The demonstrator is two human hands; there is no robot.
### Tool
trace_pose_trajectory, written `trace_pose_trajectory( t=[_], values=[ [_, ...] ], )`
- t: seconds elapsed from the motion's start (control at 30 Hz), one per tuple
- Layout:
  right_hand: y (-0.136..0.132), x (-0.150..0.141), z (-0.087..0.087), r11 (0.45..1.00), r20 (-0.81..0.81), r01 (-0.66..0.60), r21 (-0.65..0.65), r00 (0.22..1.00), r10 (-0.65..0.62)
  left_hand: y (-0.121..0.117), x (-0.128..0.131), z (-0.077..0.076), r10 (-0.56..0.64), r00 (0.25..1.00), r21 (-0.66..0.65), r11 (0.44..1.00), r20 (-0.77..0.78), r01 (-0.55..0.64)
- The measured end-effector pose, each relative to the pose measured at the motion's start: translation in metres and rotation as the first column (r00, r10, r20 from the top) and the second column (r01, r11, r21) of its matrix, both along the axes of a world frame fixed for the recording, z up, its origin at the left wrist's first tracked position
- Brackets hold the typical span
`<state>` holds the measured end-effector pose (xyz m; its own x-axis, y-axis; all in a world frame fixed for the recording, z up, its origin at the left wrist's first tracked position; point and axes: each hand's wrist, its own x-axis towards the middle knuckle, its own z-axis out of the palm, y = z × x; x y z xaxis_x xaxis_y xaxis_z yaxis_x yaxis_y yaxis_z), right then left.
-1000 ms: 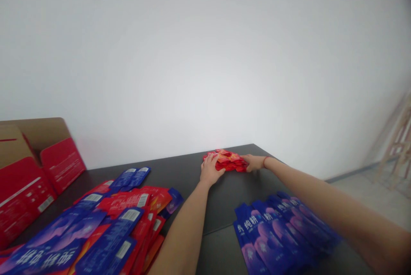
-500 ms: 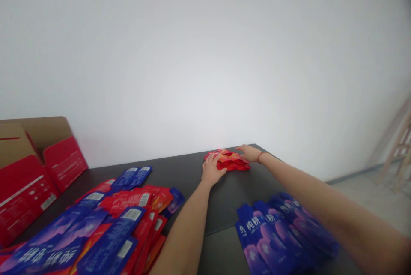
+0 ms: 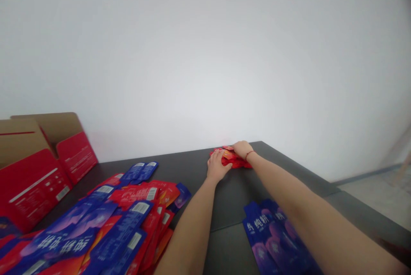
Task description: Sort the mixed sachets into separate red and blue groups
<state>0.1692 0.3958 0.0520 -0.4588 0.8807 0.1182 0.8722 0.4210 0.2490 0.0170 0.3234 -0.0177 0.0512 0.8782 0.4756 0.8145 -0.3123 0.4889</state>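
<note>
A small stack of red pouches (image 3: 239, 164) lies near the table's far edge, partly covered by both hands. At its left side rests my left hand (image 3: 218, 165), fingers spread over the pouches and thumb held apart. My right hand (image 3: 243, 149) is closed over the stack's back right part; its fingertips are hidden behind the pouches. A red band circles that wrist. Blue-purple pouches (image 3: 272, 236) lie overlapped in a fan under my right forearm, which hides part of them. Left of my left forearm spreads a mixed heap of red and blue pouches (image 3: 128, 219).
An open cardboard box (image 3: 35, 189) with red outer sides stands at the left. The dark table (image 3: 180, 161) meets a white wall (image 3: 205, 61) at the back. A seam crosses the tabletop near the front. Pale floor (image 3: 372, 189) shows at the right.
My right hand has moved left onto the red pouches, and its outstretched fingers have closed down. My left hand stays against the stack. The whole view has shifted slightly.
</note>
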Motion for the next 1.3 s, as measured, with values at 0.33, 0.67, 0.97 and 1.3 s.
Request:
trace_pose_trajectory(
  t=[0.33,0.67,0.97,1.3],
  values=[
    [-0.035,0.023,0.006,0.994,-0.045,-0.107,0.033,0.993,0.109,0.001,0.0,0.002,0.048,0.999,-0.042,0.998,0.013,-0.048],
    [-0.033,0.034,-0.008,0.965,-0.238,-0.258,-0.054,0.942,0.238,-0.003,0.001,0.008,0.095,0.995,-0.049,0.994,-0.027,-0.096],
    [-0.021,0.037,-0.017,0.942,-0.33,-0.331,-0.055,0.896,0.296,-0.01,0.001,0.016,0.135,0.988,-0.033,0.99,-0.079,-0.138],
    [-0.026,0.032,-0.015,0.952,-0.328,-0.304,-0.043,0.904,0.274,-0.009,0.0,0.037,0.092,0.954,-0.15,0.979,-0.286,-0.14]
  ],
)
